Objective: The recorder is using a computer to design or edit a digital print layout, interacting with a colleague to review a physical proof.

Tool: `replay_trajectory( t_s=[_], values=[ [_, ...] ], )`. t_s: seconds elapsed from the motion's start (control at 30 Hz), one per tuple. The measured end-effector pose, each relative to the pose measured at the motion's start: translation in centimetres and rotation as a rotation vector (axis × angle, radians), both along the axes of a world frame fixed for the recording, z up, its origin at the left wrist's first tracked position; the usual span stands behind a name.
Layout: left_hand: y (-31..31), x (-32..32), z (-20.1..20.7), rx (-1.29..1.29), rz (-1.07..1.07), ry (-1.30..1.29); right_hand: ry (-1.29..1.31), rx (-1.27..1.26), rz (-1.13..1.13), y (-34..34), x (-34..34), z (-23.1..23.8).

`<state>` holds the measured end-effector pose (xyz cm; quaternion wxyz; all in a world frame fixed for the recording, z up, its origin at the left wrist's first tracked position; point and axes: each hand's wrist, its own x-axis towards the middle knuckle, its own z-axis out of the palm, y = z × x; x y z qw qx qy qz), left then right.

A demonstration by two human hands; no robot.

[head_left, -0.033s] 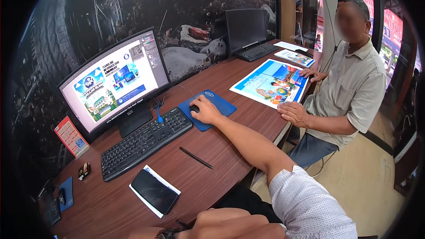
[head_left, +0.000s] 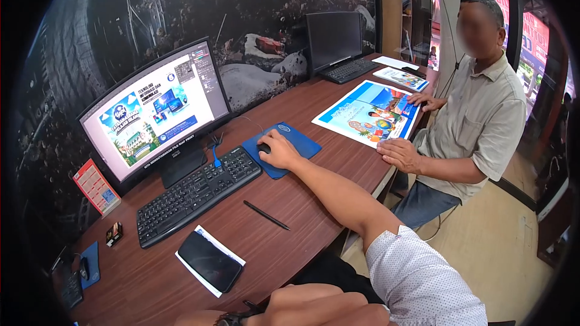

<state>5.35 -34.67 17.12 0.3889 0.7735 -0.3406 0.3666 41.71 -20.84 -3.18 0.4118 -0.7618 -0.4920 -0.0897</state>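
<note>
- Curved monitor (head_left: 154, 115) standing at counter (head_left: 302, 199) rear-left, kbd (head_left: 196, 193) lying just in front.
- Phone (head_left: 209, 261) lying on paper, pen (head_left: 266, 215) lying beside it.
- L hand (head_left: 314, 308) showing at lower edge; grip state: cannot tell.
- R hand (head_left: 279, 151) resting over mouse (head_left: 264, 148) on blue pad (head_left: 296, 142), grip curling on mouse.
- Co-worker's hands resting by poster (head_left: 362, 115).

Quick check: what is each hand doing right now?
Right hand: cupped over a mouse on the blue mouse pad.
Left hand: at the bottom edge; grip cannot be told.
</note>
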Motion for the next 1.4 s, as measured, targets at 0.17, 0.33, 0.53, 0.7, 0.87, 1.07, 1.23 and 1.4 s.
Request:
replay_trajectory(
  t_s=[0.17,0.33,0.53,0.7,0.87,1.07,1.23,1.4],
  values=[
    [-5.3,1.2,-1.2,-0.261,0.558,-0.329,0.028,-0.06,-0.014,-0.2,-0.1,0.3],
    [-2.3,0.9,-1.7,0.046,0.303,-0.279,0.036,-0.059,-0.014,-0.3,-0.3,0.5],
    [-1.0,1.6,-1.3,0.104,0.022,-0.092,0.043,-0.051,-0.009,-0.4,-0.2,0.3],
    [0.1,3.1,0.9,0.095,-0.195,-0.03,-0.025,0.03,0.029,-0.2,0.6,-0.5],
    [3.4,-1.0,-5.5,0.307,-0.04,0.314,-0.085,0.037,0.075,0.0,0.4,0.5],
    [0.6,7.9,-8.9,0.474,0.44,-0.664,-0.084,0.039,0.037,0.4,0.2,1.2],
    [9.7,6.5,-3.1,0.258,1.225,-0.183,-0.118,0.029,-0.015,-1.0,0.3,1.0],
    [10.9,-1.4,0.1,0.647,0.299,0.808,-0.083,0.006,0.055,0.4,0.5,0.2]
  ],
)
